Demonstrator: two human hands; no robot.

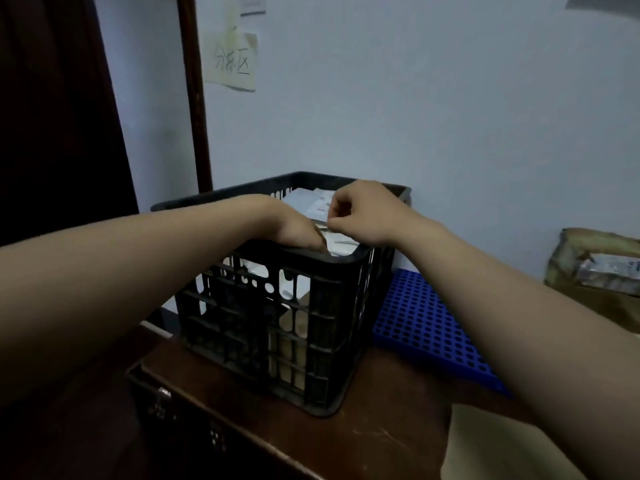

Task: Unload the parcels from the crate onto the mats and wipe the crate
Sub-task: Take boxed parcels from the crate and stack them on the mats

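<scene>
A black lattice crate (322, 327) stands on a dark wooden table and is packed to the top with parcels. A white parcel (308, 202) with a printed label lies uppermost. My left hand (294, 230) reaches down inside the crate's near rim, its fingers curled round the edge of a parcel. Just above the parcels, my right hand (360, 213) has its fingers bent and pinches the top parcel's edge. A blue perforated mat (433, 327) lies on the table just right of the crate.
A brown parcel with a label (595, 268) sits at the far right. A tan sheet (498, 445) lies at the table's near right corner. The wall stands close behind the crate, and a dark door frame (194, 98) rises at the left.
</scene>
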